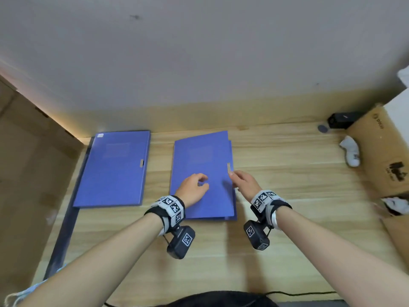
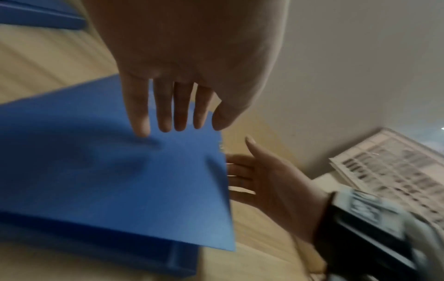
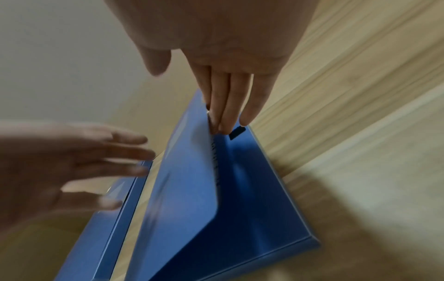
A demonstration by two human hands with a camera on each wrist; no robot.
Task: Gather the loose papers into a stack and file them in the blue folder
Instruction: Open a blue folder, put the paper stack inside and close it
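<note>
A blue folder [image 1: 201,158] lies at the middle of the wooden table [image 1: 287,173], its front cover [image 3: 192,171] tilted up along the right edge. My right hand [image 1: 240,181] has straight fingers [image 3: 225,106] at that free edge, by the clasp, with the thumb held apart. My left hand [image 1: 194,187] hovers flat over the cover [image 2: 108,180] with relaxed fingers [image 2: 165,114] and holds nothing. A stack of printed papers [image 2: 394,171] lies off to the right, seen only in the left wrist view. What is inside the folder is hidden.
A second blue folder [image 1: 112,169] lies shut to the left. A cardboard box [image 1: 380,151], a white crumpled cloth [image 1: 350,151] and a black device [image 1: 340,120] stand at the right. Cardboard [image 1: 33,162] lines the left side; a black cable [image 1: 298,293] runs along the near edge.
</note>
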